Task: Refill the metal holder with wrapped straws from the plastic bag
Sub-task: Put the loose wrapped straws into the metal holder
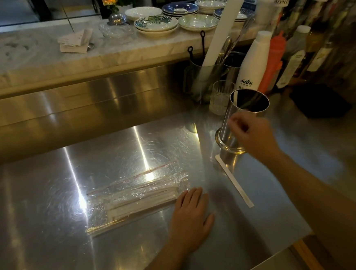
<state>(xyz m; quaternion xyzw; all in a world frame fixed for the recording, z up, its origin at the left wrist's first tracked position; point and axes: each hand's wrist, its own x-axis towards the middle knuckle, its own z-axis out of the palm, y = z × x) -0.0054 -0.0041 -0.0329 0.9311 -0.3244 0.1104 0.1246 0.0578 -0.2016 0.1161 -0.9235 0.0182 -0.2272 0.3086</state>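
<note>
A clear plastic bag [135, 196] with several wrapped straws inside lies flat on the steel counter. My left hand [190, 217] rests palm down just right of the bag's open end, fingers apart, holding nothing. The metal holder [243, 117] stands tilted at the right, with one wrapped straw [235, 98] showing at its rim. My right hand [251, 135] hovers in front of the holder, fingers curled loosely; I cannot tell whether it pinches anything. Another wrapped straw [234, 180] lies loose on the counter by the holder's base.
A clear glass [220, 97], a white bottle [252, 65], an orange bottle [273, 63] and a utensil cup [206, 77] crowd behind the holder. Stacked plates [155, 24] and folded papers [75, 41] sit on the marble ledge. A dark object [319, 100] lies at the far right.
</note>
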